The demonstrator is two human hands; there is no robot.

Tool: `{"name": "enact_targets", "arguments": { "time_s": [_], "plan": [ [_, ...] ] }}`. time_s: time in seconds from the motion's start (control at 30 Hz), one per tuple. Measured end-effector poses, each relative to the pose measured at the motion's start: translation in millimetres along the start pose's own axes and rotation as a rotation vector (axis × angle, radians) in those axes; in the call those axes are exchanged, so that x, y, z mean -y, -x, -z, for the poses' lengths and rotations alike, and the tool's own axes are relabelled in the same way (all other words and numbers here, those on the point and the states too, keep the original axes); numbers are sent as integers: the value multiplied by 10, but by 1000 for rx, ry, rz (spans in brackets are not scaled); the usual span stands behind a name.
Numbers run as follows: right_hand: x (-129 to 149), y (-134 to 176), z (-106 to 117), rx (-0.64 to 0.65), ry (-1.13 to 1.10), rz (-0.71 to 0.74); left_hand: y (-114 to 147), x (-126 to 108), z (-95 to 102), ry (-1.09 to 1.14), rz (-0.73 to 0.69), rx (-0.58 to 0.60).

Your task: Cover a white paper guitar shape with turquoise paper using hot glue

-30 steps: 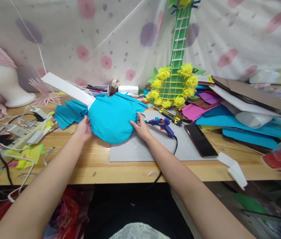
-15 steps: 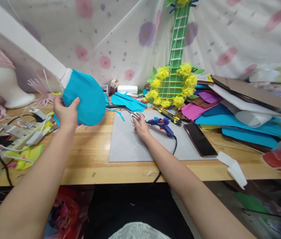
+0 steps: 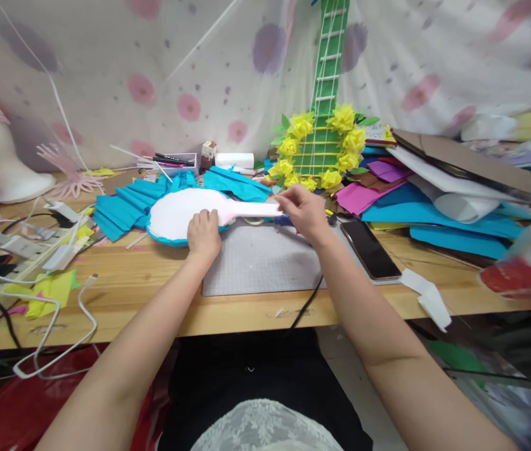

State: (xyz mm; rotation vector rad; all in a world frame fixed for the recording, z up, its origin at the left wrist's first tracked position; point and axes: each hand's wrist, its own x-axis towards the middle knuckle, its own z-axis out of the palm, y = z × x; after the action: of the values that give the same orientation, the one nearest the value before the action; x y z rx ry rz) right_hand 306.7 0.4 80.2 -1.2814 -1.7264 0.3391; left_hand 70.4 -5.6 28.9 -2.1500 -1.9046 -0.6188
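Observation:
A guitar-shaped craft piece (image 3: 175, 213) lies with its white face up, blue paper round its rim and a plain white neck pointing right. My left hand (image 3: 204, 235) grips the near edge of its body, fingers on the white face; its thumb is hidden. At the neck's far end, my right hand (image 3: 303, 212) is closed in a pinch. Beneath the neck, the scissors' white handles (image 3: 253, 221) peek out. Only a blue bit of the glue gun (image 3: 284, 220) shows beside my right hand. Under these is a grey cutting mat (image 3: 260, 263).
A green toy guitar (image 3: 325, 125) with yellow paper flowers leans at the back. Blue crepe paper (image 3: 121, 207) lies left, near a power strip with tangled cables (image 3: 34, 244). A phone (image 3: 371, 249), stacked coloured paper (image 3: 453, 225) and a plastic cup (image 3: 528, 260) are right.
The craft piece has come down from the left, turned from blue side to white face, its neck swung rightward. My right hand has left the scissors and taken the neck.

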Motion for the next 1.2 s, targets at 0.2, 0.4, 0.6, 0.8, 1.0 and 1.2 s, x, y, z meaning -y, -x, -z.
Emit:
{"name": "enact_targets", "arguments": {
  "time_s": [0.2,0.4,0.6,0.8,1.0,1.2],
  "plan": [
    [-488,312,422,-218,274,-157,135,0,-116,86,-27,-20],
    [-831,558,221,65,420,-135,160,15,-123,158,-27,-78],
    [-898,504,55,141,285,-301,240,280,-28,178,-57,-115],
    [-701,390,23,142,-297,-448,75,401,-212,227,-2,-116],
    [-329,133,-374,206,-658,-519,-1,372,-335,253,-79,-200],
    [-269,263,-612,192,-786,-544,77,380,-289,264,-88,-261]
  ]
}}
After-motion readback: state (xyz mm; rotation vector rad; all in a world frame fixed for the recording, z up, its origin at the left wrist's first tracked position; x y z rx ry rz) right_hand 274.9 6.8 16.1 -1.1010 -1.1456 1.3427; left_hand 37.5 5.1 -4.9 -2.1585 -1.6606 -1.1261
